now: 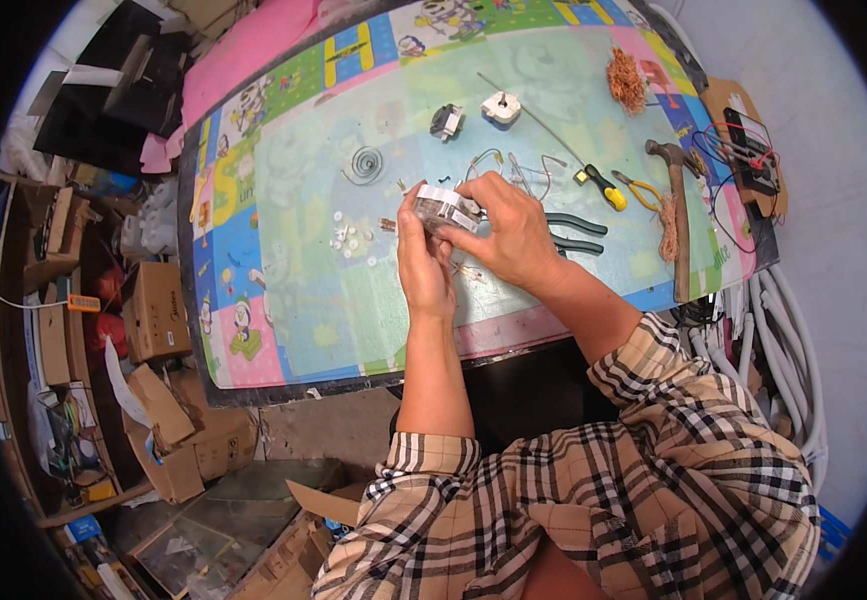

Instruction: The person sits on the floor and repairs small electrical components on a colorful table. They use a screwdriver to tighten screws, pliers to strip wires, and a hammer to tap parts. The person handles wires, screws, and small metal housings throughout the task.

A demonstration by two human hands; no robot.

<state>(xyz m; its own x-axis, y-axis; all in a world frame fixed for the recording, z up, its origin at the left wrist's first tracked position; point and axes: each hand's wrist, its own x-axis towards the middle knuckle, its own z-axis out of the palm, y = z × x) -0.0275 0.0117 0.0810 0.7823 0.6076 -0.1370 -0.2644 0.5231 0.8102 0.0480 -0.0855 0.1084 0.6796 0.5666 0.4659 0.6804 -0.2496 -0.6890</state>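
Note:
Above the middle of the table, both my hands hold a small white-and-grey plastic housing (445, 208), like a piece of a mechanical timer. My left hand (421, 245) wraps round its left side and underside. The fingers of my right hand (503, 225) grip its right side, with the thumb at its near edge; they cover part of it. Small white plastic pieces (353, 240) lie left of my hands, with a flat spiral spring (363, 166) farther back. Beyond my hands sit a white housing (500, 109) and a black-and-white part (446, 121). Green-handled pliers (578, 235) lie beside my right hand.
Loose wires (528, 172), a yellow-black screwdriver (608, 190), yellow-handled pliers (641, 187) and a hammer (677, 220) lie on the right. A copper wire bundle (626, 80) is at the far right. A patterned cover (303, 290) spreads over the table. Cardboard boxes (158, 310) stand left.

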